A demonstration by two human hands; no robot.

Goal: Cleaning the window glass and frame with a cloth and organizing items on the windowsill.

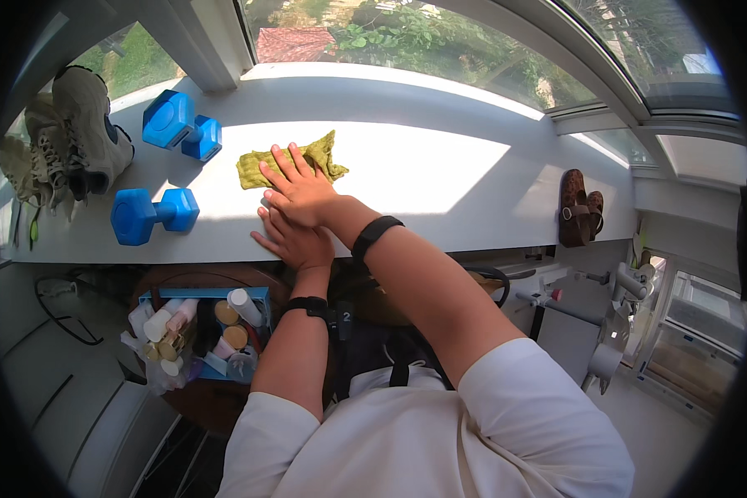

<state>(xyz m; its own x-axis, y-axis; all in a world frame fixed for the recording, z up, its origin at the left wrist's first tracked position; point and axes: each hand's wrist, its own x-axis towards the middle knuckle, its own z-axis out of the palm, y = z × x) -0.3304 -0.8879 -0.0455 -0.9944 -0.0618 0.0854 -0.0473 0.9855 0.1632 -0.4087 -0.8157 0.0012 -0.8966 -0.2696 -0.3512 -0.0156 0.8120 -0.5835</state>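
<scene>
A folded yellow-green cloth (255, 169) lies on the white windowsill (423, 227), its right end bunched up. My right hand (305, 193) is laid flat over the middle of the cloth, fingers spread and pointing up and left. Just below it, my left hand (300, 241) rests palm down by the sill's front edge, fingers apart and holding nothing. The heel of the right hand overlaps part of the left hand. To the left of the cloth are two blue hexagonal dumbbells, one farther back (169, 120) and one nearer the front (136, 216).
Sneakers (84, 124) stand at the sill's left end, brown buckled sandals (576, 215) at its right. Windows (423, 43) border the back. Below the sill, a blue box (218, 292) of bottles and jars sits on a round brown stool (205, 404). Gray metal equipment (604, 317) stands at right.
</scene>
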